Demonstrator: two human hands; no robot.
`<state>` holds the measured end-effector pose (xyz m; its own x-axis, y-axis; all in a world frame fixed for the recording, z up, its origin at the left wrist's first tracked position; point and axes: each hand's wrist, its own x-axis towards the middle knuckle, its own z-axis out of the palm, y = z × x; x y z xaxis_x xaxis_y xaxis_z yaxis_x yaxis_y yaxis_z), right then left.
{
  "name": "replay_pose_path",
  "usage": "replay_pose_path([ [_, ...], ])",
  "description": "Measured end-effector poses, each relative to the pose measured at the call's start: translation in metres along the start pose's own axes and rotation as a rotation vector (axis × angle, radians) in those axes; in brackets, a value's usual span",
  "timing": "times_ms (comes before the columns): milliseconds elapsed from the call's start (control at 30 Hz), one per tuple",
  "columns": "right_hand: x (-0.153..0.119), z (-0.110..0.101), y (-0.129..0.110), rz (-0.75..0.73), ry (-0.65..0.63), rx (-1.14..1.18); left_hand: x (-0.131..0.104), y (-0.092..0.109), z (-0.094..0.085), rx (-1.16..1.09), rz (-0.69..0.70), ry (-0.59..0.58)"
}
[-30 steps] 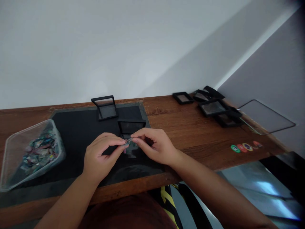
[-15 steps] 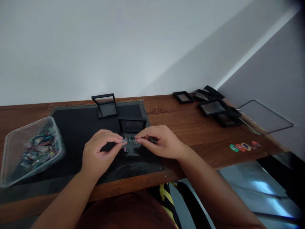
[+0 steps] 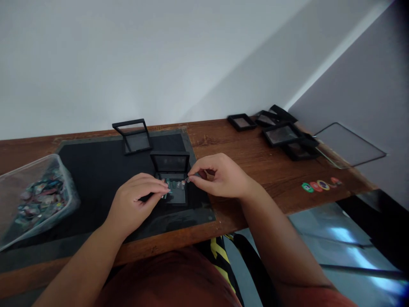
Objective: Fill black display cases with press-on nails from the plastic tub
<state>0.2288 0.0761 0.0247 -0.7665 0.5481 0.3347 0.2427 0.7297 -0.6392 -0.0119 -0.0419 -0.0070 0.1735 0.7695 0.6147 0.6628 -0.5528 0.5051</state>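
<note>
An open black display frame, hinged with its lid raised, lies on the dark mat in front of me. Several small shiny pieces in pale, green and pink tones lie in a row across its clear film. My left hand pinches a small greenish piece over the frame's left side; the fingertips partly cover it. At the frame's right edge, my right hand has thumb and forefinger closed on a small clear piece, too tiny to name exactly.
A clear plastic tub of many small wrapped pieces stands left on the black mat. Behind is another open black frame. More black frames pile at the back right, near coloured round stickers and a wire stand.
My hands have moved apart, uncovering the row of pieces on the film. My right hand is now at the frame's right edge, my left at its left side. The view has shifted slightly.
</note>
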Motion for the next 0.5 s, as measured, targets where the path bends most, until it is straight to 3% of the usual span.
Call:
replay_pose_path([
  [233, -0.001, -0.001, 0.000, -0.019, 0.036, -0.007, -0.003, -0.007, 0.004, 0.108, 0.033, -0.153],
  [500, -0.002, -0.002, -0.002, -0.020, 0.022, -0.010, -0.004, -0.012, 0.005, 0.136, -0.038, -0.202],
])
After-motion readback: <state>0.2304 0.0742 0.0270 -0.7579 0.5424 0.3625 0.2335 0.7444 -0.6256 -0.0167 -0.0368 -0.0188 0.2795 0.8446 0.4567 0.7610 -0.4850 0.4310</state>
